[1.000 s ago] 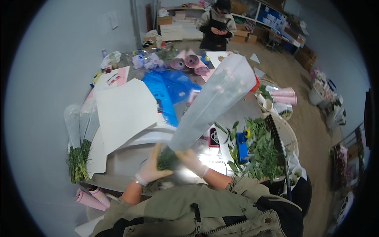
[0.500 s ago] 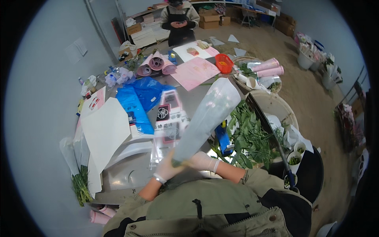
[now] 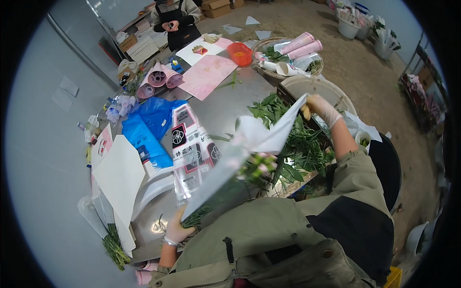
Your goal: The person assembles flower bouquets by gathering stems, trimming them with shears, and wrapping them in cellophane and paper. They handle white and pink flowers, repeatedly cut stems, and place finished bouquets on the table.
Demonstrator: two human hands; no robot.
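Observation:
A bunch of flowers (image 3: 260, 166) with pale pink buds and green stems lies slanted in front of me, partly inside white translucent wrapping paper (image 3: 217, 174). My left hand (image 3: 177, 228), in a thin glove, is closed around the stem end at the lower left. Up at the right, my gloved right hand (image 3: 318, 108) pinches a corner of the paper and holds it stretched away from the flowers. The paper is blurred by motion along its upper part. Below my right hand lies a heap of cut green leaves (image 3: 305, 139).
Printed clear sleeves (image 3: 192, 158), blue plastic bags (image 3: 149, 126) and white paper sheets (image 3: 120, 165) cover the table's left. Pink rolled cones (image 3: 157, 77) and a red basket (image 3: 239, 54) stand farther back. Buckets line the right side. Another person (image 3: 175, 21) stands across the table.
My right hand has moved from the stem end up to the far right, pulling the paper open and exposing the buds. My left hand has shifted lower left with the stems. The view has turned.

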